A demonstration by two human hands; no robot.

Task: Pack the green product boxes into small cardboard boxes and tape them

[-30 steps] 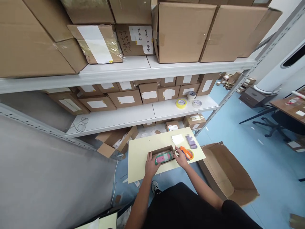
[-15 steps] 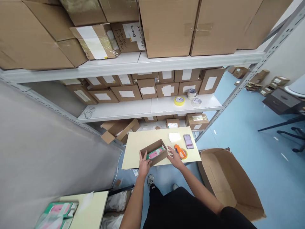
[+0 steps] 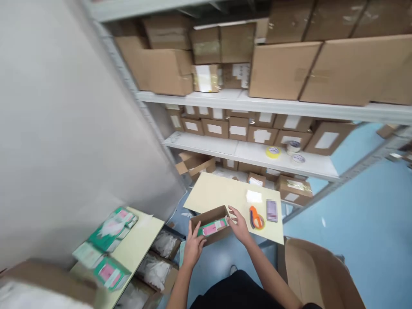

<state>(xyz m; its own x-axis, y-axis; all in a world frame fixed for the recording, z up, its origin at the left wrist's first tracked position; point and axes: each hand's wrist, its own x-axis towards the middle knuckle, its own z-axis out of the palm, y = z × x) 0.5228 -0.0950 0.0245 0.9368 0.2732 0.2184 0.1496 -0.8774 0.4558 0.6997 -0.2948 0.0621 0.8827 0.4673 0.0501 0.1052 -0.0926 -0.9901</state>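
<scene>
Between my hands is a small open cardboard box (image 3: 218,237), at the front edge of the cream table. A green and pink package (image 3: 212,228) lies inside it. My left hand (image 3: 193,245) grips the box's left end, with its fingers over the rim. At the right end, my right hand (image 3: 238,226) holds the box with fingers at the corner and some inside the rim. An orange tape dispenser (image 3: 255,216) with yellow tape lies on the cream table (image 3: 222,189), right of my right hand. Near it are a white paper (image 3: 254,196) and a blurred purple item (image 3: 271,210).
Shelves (image 3: 219,148) with labelled boxes and tape rolls (image 3: 273,152) stand behind the table. To the left, a second table (image 3: 141,231) carries green and pink packages (image 3: 111,274), with boxes of white bags (image 3: 157,270) below. A large open carton (image 3: 309,274) stands at right.
My view has swung left, bringing more of the left table into sight. Both hands have drawn the box toward me, past the table's front edge. My right hand has closed onto the box.
</scene>
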